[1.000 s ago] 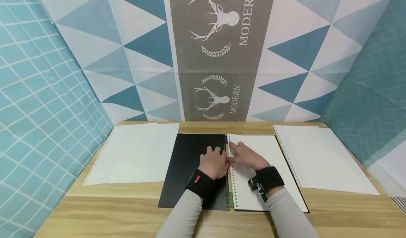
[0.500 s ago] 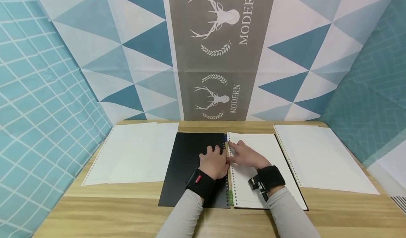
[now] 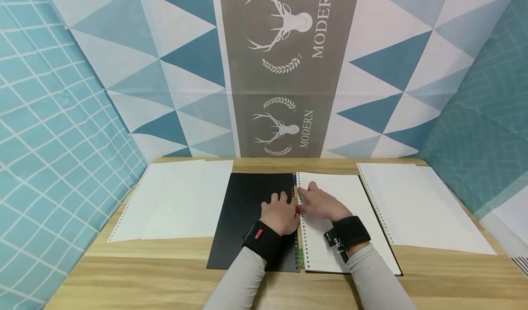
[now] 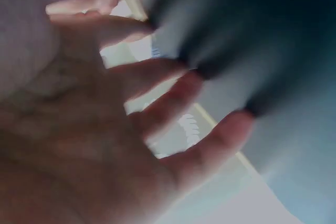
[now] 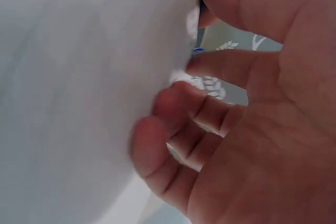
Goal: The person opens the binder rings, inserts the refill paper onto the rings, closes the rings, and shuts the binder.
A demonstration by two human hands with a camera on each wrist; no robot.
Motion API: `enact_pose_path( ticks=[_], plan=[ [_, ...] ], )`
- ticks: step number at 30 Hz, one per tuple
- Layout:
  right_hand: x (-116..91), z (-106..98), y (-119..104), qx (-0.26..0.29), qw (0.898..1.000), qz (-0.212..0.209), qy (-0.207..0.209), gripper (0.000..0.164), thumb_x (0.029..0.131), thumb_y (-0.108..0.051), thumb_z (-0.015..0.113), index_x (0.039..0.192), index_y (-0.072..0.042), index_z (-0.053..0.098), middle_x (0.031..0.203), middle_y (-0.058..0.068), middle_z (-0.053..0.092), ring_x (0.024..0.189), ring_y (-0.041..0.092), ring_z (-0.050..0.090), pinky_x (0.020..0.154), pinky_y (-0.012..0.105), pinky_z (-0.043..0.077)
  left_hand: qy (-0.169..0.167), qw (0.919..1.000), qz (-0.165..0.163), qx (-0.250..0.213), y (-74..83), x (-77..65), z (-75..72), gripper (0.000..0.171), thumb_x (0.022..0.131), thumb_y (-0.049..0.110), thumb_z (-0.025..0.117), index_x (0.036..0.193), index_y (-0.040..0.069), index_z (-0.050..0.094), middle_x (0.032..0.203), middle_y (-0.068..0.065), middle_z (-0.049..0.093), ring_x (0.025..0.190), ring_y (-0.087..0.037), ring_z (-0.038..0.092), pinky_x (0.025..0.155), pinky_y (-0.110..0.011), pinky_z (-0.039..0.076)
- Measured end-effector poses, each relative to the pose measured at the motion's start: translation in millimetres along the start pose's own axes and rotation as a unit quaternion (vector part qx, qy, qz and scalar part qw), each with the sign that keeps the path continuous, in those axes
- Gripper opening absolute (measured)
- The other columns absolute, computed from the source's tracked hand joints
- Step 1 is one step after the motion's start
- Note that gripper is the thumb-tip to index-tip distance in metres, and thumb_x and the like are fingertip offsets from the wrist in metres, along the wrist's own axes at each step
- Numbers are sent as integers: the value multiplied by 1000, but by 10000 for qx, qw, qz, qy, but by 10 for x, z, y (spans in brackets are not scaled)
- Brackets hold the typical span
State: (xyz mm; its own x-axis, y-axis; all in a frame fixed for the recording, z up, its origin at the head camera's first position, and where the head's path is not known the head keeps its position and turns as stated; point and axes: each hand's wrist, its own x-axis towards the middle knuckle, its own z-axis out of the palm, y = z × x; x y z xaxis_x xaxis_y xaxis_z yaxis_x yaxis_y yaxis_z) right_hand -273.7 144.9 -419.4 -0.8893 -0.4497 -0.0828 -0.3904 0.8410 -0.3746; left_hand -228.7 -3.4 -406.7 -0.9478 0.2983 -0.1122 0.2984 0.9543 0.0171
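Observation:
A loose-leaf ring binder lies open flat, with its black cover (image 3: 237, 223) on the left and a punched white sheet (image 3: 342, 188) on the right half. My left hand (image 3: 280, 214) rests on the cover beside the spine, fingers spread. My right hand (image 3: 323, 204) presses the sheet's holed edge with thumb and index finger extended, the other fingers bent. Both thumbs meet near the spine. Green rings (image 3: 300, 257) show at the lower spine; the hands hide its middle. In the right wrist view, fingertips touch the white paper (image 5: 79, 103).
Overlapping punched sheets (image 3: 173, 200) lie left of the binder. More loose sheets (image 3: 429, 209) lie on the right, close to the binder's edge. The wooden table (image 3: 165, 278) ends against a patterned backdrop (image 3: 280, 71) at the back.
Both hands stay at the spine with only slight shifts; the left has slid a little right. The binder and loose sheets keep their places.

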Motion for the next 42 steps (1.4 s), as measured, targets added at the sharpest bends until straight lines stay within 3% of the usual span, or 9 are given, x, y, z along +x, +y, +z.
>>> enact_pose_path(
  ticks=[2, 5, 9, 14, 19, 28, 32, 37, 42],
  plan=[
    [-27, -11, -51, -334, 9994, -47, 42, 50, 97, -25, 58, 142, -5, 48, 125, 21, 45, 101, 37, 48, 80, 52, 47, -223, 9996, 66, -182, 6, -28, -36, 54, 98, 42, 51, 145, 16, 47, 148, -15, 45, 128, -35, 41, 96, -57, 44],
    [-63, -34, -104, -483, 9988, -106, -10, 51, 98, -23, 54, 144, -4, 44, 148, 27, 36, 128, 50, 35, 96, 69, 37, -473, 9981, 176, -355, 23, -77, -92, 58, 98, 43, 52, 147, 12, 44, 151, -15, 41, 133, -35, 38, 101, -56, 42],
    [-67, -60, -106, -309, 9994, -7, -172, 62, 100, -25, 52, 152, -1, 28, 157, 29, 24, 140, 51, 21, 102, 75, 25, -521, 9974, 272, -408, 45, -89, -146, 61, 97, 44, 52, 146, 8, 43, 153, -14, 41, 136, -34, 36, 104, -55, 41],
    [-36, -84, -106, -280, 9993, 45, -249, 68, 98, -27, 54, 152, 3, 24, 159, 28, 21, 141, 50, 20, 103, 76, 23, -598, 9963, 270, -553, 38, -70, -167, 63, 98, 44, 52, 148, 8, 41, 155, -14, 39, 140, -34, 32, 106, -56, 39],
    [-5, -79, -75, -465, 9986, 35, -264, 63, 101, -26, 51, 152, 1, 25, 160, 27, 20, 142, 48, 19, 104, 74, 23, -613, 9963, 347, -490, 40, -65, -179, 64, 98, 45, 51, 149, 7, 39, 156, -13, 37, 142, -33, 31, 106, -55, 40],
    [21, -41, -64, -816, 9967, 16, -31, 55, 100, -24, 51, 149, -2, 36, 157, 24, 29, 138, 47, 29, 100, 74, 30, -599, 9965, 336, -486, 47, -73, -152, 66, 97, 45, 54, 148, 6, 39, 154, -14, 39, 137, -31, 39, 104, -52, 43],
    [10, -36, -75, -908, 9959, 1, -12, 55, 100, -25, 52, 148, -3, 37, 157, 23, 30, 137, 47, 30, 99, 73, 31, -621, 9964, 337, -468, 38, -61, -137, 66, 97, 45, 55, 149, 7, 39, 155, -13, 39, 138, -32, 37, 105, -53, 41],
    [-53, -81, -114, -818, 9960, -64, -356, 54, 100, -26, 51, 148, -4, 38, 157, 24, 30, 137, 47, 30, 99, 73, 33, -614, 9953, 473, -583, 31, -56, -121, 63, 98, 43, 52, 149, 8, 38, 156, -14, 36, 141, -33, 32, 106, -56, 39],
    [-152, -151, -219, -810, 9915, -620, -809, 53, 97, -22, 56, 142, 2, 45, 151, 29, 37, 135, 47, 35, 105, 62, 36, -557, 9957, 525, -529, 22, -69, -94, 61, 96, 42, 54, 147, 9, 44, 157, -15, 34, 141, -35, 31, 107, -56, 38]
  ],
)
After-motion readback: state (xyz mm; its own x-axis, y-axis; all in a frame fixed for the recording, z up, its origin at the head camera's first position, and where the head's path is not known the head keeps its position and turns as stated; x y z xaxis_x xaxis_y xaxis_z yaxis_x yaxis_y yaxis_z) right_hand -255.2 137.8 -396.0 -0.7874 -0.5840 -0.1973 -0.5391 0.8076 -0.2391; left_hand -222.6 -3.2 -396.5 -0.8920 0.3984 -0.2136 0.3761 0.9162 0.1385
